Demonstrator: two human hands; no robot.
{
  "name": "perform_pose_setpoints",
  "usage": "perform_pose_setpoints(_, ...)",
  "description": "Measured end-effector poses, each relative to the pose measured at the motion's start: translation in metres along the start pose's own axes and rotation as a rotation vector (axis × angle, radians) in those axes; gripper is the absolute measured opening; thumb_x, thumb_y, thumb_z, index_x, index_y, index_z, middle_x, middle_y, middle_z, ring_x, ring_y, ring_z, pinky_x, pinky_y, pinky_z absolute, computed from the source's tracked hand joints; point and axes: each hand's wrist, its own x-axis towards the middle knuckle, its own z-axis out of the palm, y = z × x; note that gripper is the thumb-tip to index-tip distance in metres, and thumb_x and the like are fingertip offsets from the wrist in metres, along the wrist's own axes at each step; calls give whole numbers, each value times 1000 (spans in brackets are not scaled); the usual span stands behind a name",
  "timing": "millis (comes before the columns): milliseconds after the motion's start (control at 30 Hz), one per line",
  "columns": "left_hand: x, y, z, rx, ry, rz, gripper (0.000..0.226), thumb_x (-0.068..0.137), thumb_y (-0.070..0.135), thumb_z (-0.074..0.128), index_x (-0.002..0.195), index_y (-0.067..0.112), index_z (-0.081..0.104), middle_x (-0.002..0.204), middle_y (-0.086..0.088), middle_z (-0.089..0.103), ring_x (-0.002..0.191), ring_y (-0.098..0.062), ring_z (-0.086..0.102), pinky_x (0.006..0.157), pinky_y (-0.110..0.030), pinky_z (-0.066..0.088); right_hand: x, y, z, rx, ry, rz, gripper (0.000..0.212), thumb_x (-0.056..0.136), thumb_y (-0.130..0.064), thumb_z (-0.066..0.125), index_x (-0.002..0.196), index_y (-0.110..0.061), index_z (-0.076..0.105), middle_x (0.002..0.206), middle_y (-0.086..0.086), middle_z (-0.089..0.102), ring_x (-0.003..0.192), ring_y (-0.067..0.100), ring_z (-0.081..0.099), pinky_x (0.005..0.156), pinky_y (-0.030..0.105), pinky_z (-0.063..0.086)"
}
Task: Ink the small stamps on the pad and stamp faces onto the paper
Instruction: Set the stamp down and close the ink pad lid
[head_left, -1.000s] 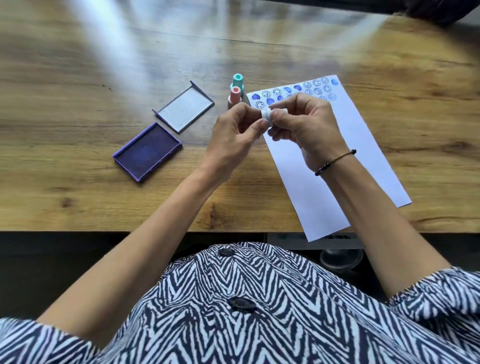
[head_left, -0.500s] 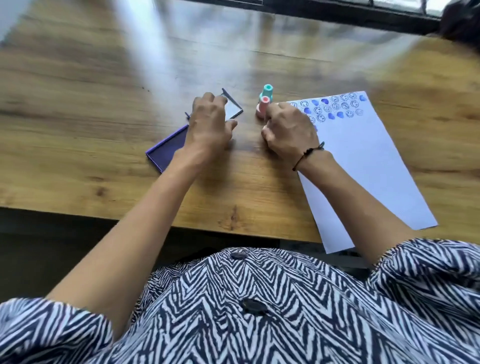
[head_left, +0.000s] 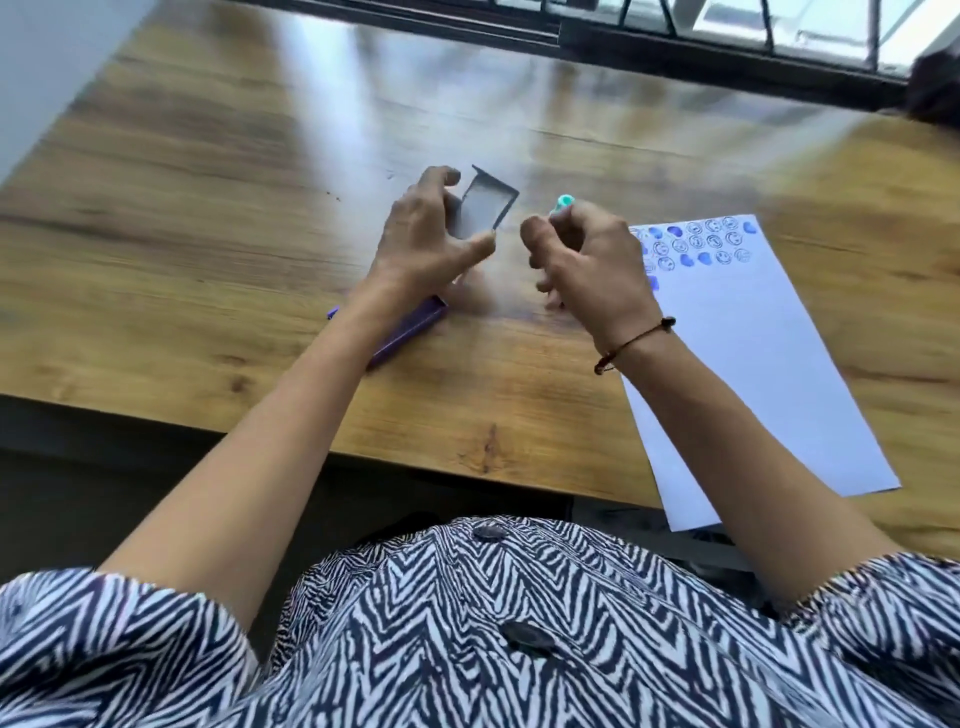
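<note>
My left hand (head_left: 426, 244) grips the grey ink pad lid (head_left: 485, 208) and holds it tilted up off the table. The purple ink pad (head_left: 410, 327) lies under my left wrist, mostly hidden by the forearm. My right hand (head_left: 587, 260) hovers beside the lid with its fingers curled; what they hold, if anything, is hidden. A teal stamp (head_left: 563, 201) peeks out just behind its knuckles. The white paper (head_left: 753, 364) lies to the right, with rows of blue faces and blobs (head_left: 701, 247) stamped along its top.
The wooden table (head_left: 208, 208) stretches left and back to a dark window frame (head_left: 675, 47). The paper's lower corner overhangs the table's front edge (head_left: 467, 467). The picture is blurred by motion.
My left hand has picked the lid up from the table and tilted it. My right hand has lifted off the table beside the stamps. The camera has swung left and up.
</note>
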Motion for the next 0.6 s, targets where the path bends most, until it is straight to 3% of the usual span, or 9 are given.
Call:
perform_pose_setpoints(67,-23,-1,-14,-209,76,48,61,70,26,68,122,6,43,103,-7,62,94,-22,61,86,-28,50,-3,-7,8,332,-183,227,29,92,-39,47,81,-12,50,76,9,57,56,20,57,48,24,53)
perform_pose_setpoints(167,-51,-4,-26,-323,94,124,63,69,24,68,121,4,39,104,-4,57,94,-13,60,84,-16,48,-5,-16,19,597,-397,373,44,91,-51,37,83,-15,60,79,8,67,65,22,66,71,33,59)
perform_pose_setpoints(233,-62,-9,-28,-348,93,139,63,69,19,69,121,2,36,109,-5,54,98,-13,58,89,-23,49,-8,-20,28,643,-488,347,40,91,-50,40,79,-22,67,75,3,71,70,21,68,79,36,58)
perform_pose_setpoints(367,-79,-16,-28,-403,176,145,61,68,8,71,115,-3,35,110,-12,52,103,-13,55,94,-28,48,-17,-21,39,647,-667,382,25,91,-44,45,98,-27,62,113,14,57,93,31,60,99,51,46)
perform_pose_setpoints(433,-85,-21,-31,-411,174,139,63,68,7,73,116,-1,33,113,-14,52,108,-18,55,98,-33,48,-21,-22,41,713,-742,402,24,89,-43,47,102,-27,59,115,14,56,93,28,63,97,45,50)
perform_pose_setpoints(533,-93,-35,-44,-348,120,122,66,74,23,69,123,5,30,118,-11,54,111,-17,55,100,-32,45,-30,-23,51,594,-622,300,16,74,-38,63,80,-26,54,89,0,62,77,11,63,72,23,50)
perform_pose_setpoints(600,-95,-49,-56,-356,133,44,61,80,29,59,128,7,28,120,-10,57,112,-16,55,101,-35,43,-40,-16,63,176,-399,107,32,67,-37,73,74,-25,44,97,3,59,95,18,58,77,27,42)
